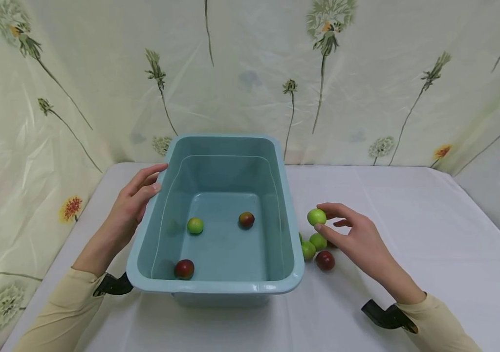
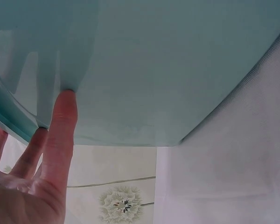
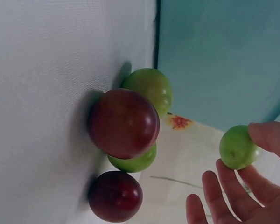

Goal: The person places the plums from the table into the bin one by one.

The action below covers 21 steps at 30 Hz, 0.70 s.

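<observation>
Right hand [image 1: 361,239] pinches one green fruit [image 1: 316,216] between thumb and fingertips, raised beside blue tub [image 1: 291,230] outer right wall. Left hand [image 1: 133,205] rests flat, fingers straight, against tub's left rim. Inside tub: three fruits (one green, two reddish). On white tablecloth [image 1: 408,234] beside tub: two green, two red [image 3: 123,122].
</observation>
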Each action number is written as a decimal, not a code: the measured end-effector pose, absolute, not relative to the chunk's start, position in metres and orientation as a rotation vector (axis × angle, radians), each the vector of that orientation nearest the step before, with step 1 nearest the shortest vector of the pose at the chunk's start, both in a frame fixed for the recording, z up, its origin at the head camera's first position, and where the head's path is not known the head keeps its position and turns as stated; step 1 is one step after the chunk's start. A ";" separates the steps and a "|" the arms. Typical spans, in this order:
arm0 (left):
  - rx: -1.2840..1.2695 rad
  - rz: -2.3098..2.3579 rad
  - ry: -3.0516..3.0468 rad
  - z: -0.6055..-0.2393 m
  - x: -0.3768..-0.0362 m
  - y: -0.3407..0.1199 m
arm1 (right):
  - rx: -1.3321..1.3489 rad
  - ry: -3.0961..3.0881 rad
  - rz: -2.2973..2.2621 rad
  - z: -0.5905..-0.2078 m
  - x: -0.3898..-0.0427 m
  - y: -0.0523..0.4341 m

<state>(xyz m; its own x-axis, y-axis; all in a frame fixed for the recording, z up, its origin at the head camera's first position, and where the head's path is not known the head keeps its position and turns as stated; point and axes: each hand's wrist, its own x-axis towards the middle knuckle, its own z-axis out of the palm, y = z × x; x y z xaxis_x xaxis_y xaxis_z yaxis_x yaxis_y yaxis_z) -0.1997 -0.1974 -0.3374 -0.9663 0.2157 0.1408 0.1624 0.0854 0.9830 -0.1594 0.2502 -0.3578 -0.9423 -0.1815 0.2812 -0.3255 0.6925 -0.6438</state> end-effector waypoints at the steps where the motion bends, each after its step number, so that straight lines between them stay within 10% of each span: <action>1: 0.397 2.059 2.286 -0.337 -0.200 -0.197 | 0.414 -2.702 1.091 -0.358 -0.161 0.249; 21: 0.406 2.054 2.271 -0.337 -0.200 -0.198 | 0.447 -2.533 1.257 -0.331 -0.184 0.229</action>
